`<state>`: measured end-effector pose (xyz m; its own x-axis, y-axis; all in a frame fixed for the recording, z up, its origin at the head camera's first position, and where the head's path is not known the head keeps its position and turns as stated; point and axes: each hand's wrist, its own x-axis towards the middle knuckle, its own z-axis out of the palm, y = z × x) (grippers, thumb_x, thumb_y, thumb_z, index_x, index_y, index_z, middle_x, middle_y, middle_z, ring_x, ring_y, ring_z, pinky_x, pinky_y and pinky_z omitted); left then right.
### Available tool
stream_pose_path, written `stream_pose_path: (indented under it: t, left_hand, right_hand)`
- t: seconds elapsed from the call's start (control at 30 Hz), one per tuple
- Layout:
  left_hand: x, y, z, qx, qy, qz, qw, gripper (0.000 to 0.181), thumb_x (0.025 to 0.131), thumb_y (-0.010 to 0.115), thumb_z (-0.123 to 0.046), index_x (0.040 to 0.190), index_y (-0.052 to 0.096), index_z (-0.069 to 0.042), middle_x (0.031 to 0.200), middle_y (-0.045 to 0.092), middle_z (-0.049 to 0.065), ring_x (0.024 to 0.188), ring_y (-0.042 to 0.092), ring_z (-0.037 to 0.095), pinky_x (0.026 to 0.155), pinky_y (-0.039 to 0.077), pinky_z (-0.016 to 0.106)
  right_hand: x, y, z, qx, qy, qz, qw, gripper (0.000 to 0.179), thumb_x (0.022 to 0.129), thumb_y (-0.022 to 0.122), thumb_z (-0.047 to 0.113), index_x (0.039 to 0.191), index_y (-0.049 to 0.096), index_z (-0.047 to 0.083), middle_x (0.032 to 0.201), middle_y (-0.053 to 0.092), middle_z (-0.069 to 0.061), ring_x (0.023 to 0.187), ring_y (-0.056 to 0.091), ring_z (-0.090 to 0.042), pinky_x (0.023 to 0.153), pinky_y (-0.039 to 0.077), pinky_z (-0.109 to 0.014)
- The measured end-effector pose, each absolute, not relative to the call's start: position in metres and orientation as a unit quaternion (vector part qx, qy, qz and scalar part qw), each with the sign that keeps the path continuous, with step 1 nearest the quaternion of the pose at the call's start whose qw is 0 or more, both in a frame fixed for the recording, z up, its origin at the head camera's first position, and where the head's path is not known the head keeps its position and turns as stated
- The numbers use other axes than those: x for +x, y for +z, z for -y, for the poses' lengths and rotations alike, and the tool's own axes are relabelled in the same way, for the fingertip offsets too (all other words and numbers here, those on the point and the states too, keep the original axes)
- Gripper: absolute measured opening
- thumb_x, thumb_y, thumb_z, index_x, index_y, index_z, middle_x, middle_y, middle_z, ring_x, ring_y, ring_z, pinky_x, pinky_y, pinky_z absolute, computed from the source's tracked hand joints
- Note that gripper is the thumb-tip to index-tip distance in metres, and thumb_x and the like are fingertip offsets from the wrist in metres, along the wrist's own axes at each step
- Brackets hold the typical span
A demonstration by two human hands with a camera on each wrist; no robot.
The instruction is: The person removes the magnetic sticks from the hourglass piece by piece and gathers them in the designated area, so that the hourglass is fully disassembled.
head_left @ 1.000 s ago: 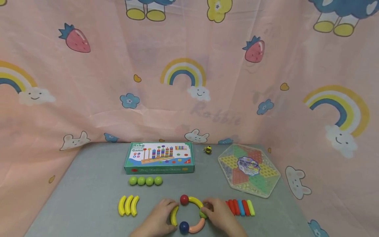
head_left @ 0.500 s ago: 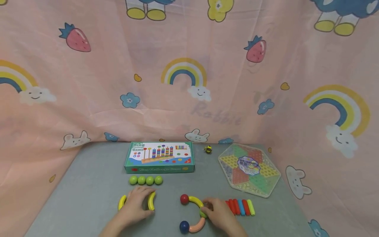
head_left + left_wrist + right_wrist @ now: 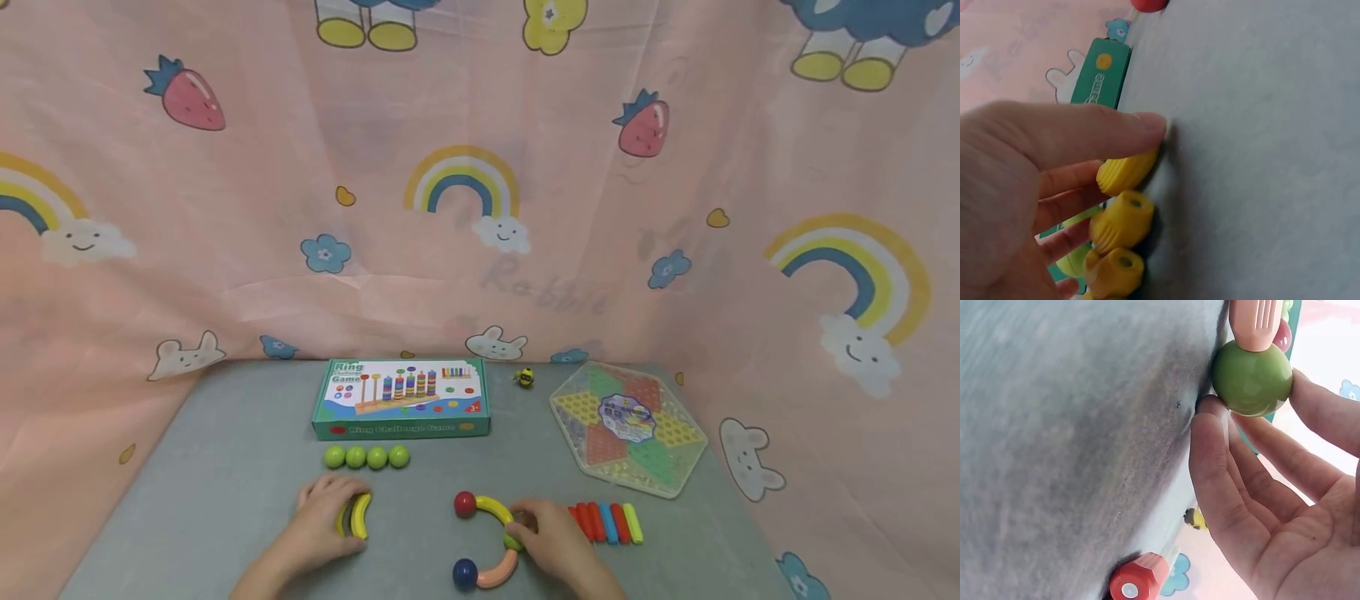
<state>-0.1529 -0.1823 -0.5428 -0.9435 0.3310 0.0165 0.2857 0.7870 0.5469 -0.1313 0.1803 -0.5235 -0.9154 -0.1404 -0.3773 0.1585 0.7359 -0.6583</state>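
Observation:
In the head view, my left hand [image 3: 318,525] holds a yellow curved stick [image 3: 361,517] between thumb and fingers, at the table's left. The left wrist view has the thumb over this stick [image 3: 1127,174], close beside other yellow curved sticks [image 3: 1124,219]. My right hand [image 3: 553,537] pinches a green ball [image 3: 1252,378] between thumb and fingertips. Touching that ball is a peach curved stick [image 3: 498,571], which runs to a blue ball [image 3: 465,574]. Above it, another yellow curved stick [image 3: 492,507] joins a red ball [image 3: 465,504]; together they form an arc that gapes to the left.
Several green balls [image 3: 367,457] line up before a green game box [image 3: 401,400]. At the back right lies a hexagonal checkers board [image 3: 628,429], with a small bee figure [image 3: 526,377] to its left. Several red, blue and green straight sticks [image 3: 611,523] are beside my right hand.
My left hand has carried the yellow curved stick from the arc's left side over to the other yellow sticks. My right hand has stayed at the green ball.

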Motion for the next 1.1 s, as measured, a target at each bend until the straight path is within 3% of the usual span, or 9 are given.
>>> stream_pose_path:
  t: [0.27, 0.5, 0.63, 0.73, 0.93, 1.1]
  left_hand:
    - [-0.155, -0.538, 0.191, 0.147, 0.265, -0.951, 0.066, 0.064, 0.059, 0.096, -0.022, 0.117, 0.068, -0.017, 0.121, 0.066, -0.002, 0.124, 0.049, 0.031, 0.105, 0.027, 0.065]
    - [-0.155, -0.53, 0.184, 0.164, 0.278, -0.945, 0.056, 0.084, 0.062, 0.095, -0.038, 0.135, 0.06, -0.016, 0.137, 0.06, 0.003, 0.131, 0.046, 0.034, 0.106, 0.029, 0.068]
    - [-0.153, -0.527, 0.165, 0.206, 0.318, -0.925, 0.032, 0.068, 0.072, 0.09, -0.034, 0.131, 0.064, -0.015, 0.135, 0.059, 0.002, 0.128, 0.047, 0.03, 0.102, 0.036, 0.065]
    - [-0.152, -0.526, 0.147, 0.231, 0.347, -0.908, 0.046, 0.057, 0.078, 0.086, -0.029, 0.129, 0.065, -0.016, 0.135, 0.059, 0.001, 0.125, 0.05, 0.028, 0.102, 0.041, 0.063]
    - [-0.154, -0.528, 0.114, 0.248, 0.365, -0.891, 0.106, 0.054, 0.083, 0.081, -0.031, 0.132, 0.063, -0.018, 0.13, 0.062, -0.001, 0.111, 0.061, 0.021, 0.093, 0.055, 0.042]
    - [-0.157, -0.533, 0.094, 0.234, 0.368, -0.892, 0.121, 0.053, 0.084, 0.08, -0.03, 0.133, 0.062, -0.018, 0.123, 0.067, 0.0, 0.098, 0.062, 0.01, 0.081, 0.055, 0.028]
  right_hand:
    - [-0.131, -0.523, -0.18, 0.008, -0.367, -0.907, 0.206, 0.033, 0.093, 0.073, 0.026, 0.118, 0.071, 0.005, 0.087, 0.064, 0.001, 0.076, 0.055, -0.016, 0.068, 0.049, -0.035]
    - [-0.13, -0.524, -0.181, 0.013, -0.374, -0.904, 0.207, 0.037, 0.093, 0.073, 0.03, 0.119, 0.071, 0.005, 0.089, 0.066, 0.002, 0.078, 0.057, -0.016, 0.07, 0.052, -0.036]
    - [-0.129, -0.526, -0.182, 0.007, -0.385, -0.899, 0.21, 0.038, 0.092, 0.074, 0.03, 0.119, 0.07, 0.004, 0.09, 0.068, 0.001, 0.08, 0.059, -0.016, 0.071, 0.053, -0.037]
    - [-0.129, -0.528, -0.183, 0.006, -0.387, -0.898, 0.209, 0.037, 0.091, 0.075, 0.029, 0.118, 0.07, 0.004, 0.091, 0.068, 0.001, 0.08, 0.059, -0.016, 0.072, 0.054, -0.038]
    - [-0.128, -0.529, -0.182, 0.015, -0.386, -0.898, 0.211, 0.039, 0.09, 0.076, 0.03, 0.118, 0.07, 0.003, 0.096, 0.069, -0.001, 0.081, 0.059, -0.017, 0.073, 0.054, -0.039]
    - [-0.128, -0.529, -0.181, 0.021, -0.382, -0.898, 0.218, 0.04, 0.09, 0.076, 0.03, 0.118, 0.07, 0.003, 0.099, 0.069, -0.003, 0.081, 0.057, -0.018, 0.073, 0.053, -0.04]
